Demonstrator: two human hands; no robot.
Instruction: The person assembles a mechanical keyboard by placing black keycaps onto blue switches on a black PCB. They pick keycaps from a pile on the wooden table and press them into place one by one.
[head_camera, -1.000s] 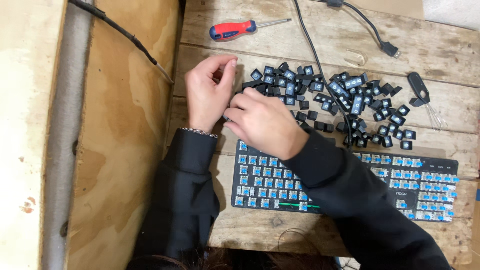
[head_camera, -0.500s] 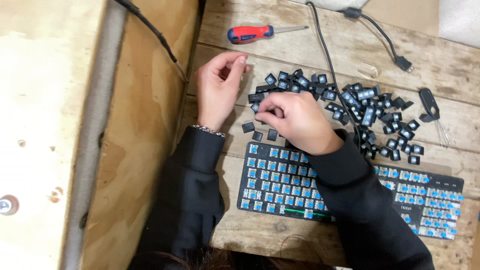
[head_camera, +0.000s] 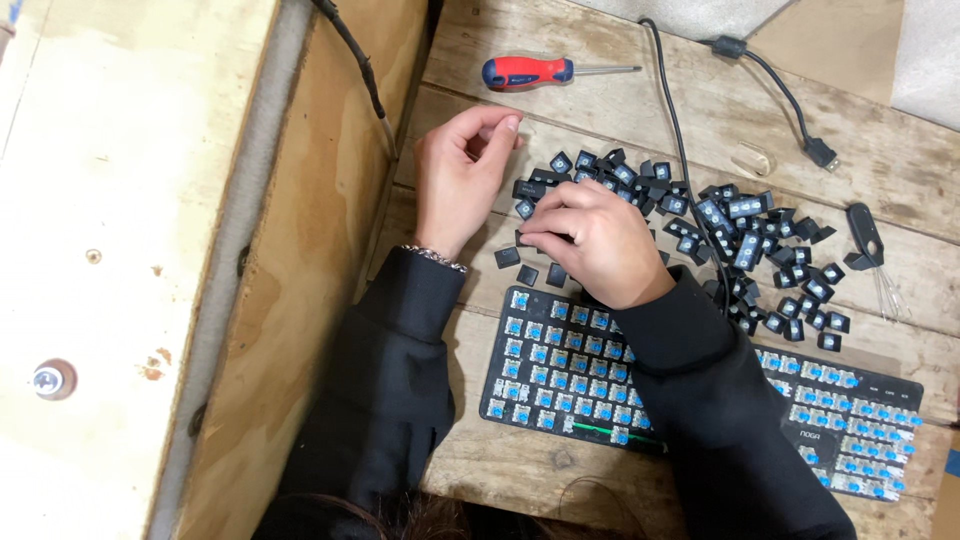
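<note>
On a wooden worktop (head_camera: 560, 100), a stripped keyboard (head_camera: 560, 370) lies below scattered keycaps (head_camera: 740, 215). The right hand (head_camera: 595, 240) has shifted left, fingers pinching among the keycaps; the left hand (head_camera: 460, 175) stays loosely curled, holding nothing visible.

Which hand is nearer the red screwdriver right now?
Left. The left hand is just below the red screwdriver, fingers curled toward it; the right hand rests farther down, over the loose keycaps.
</note>
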